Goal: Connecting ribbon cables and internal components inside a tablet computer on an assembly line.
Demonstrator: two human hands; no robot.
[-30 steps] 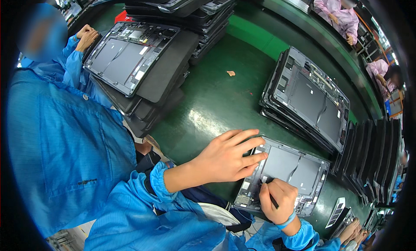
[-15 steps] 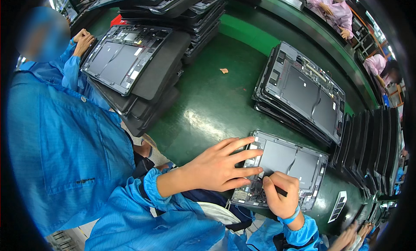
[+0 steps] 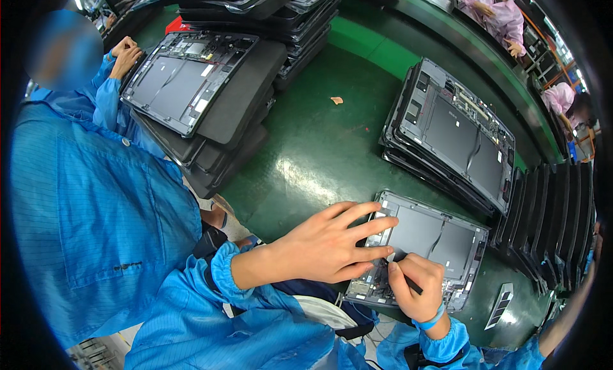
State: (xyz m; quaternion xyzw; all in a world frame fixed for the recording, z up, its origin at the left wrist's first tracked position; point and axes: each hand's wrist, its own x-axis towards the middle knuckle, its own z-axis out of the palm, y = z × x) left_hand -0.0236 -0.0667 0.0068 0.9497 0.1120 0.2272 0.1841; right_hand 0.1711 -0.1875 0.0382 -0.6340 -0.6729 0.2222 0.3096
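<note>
The device (image 3: pixel 414 228) is partly covered on the table (image 3: pixel 306 146) by the widely spread left hand (image 3: pixel 322 247); a dark tool (image 3: pixel 413 285) is gripped by the right hand (image 3: pixel 428 286). A stack (image 3: pixel 450 130) and upright panels (image 3: pixel 543 217) are set nearby.

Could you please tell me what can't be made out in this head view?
In the head view:
Most of the dark stick-like tool: covered by the right hand.
Left side of the opened tablet-like device: partly covered by the left hand.
Small parts on its circuit board: too small to tell.
Far end of a co-worker's forearm: lost at the dark right rim.
</note>
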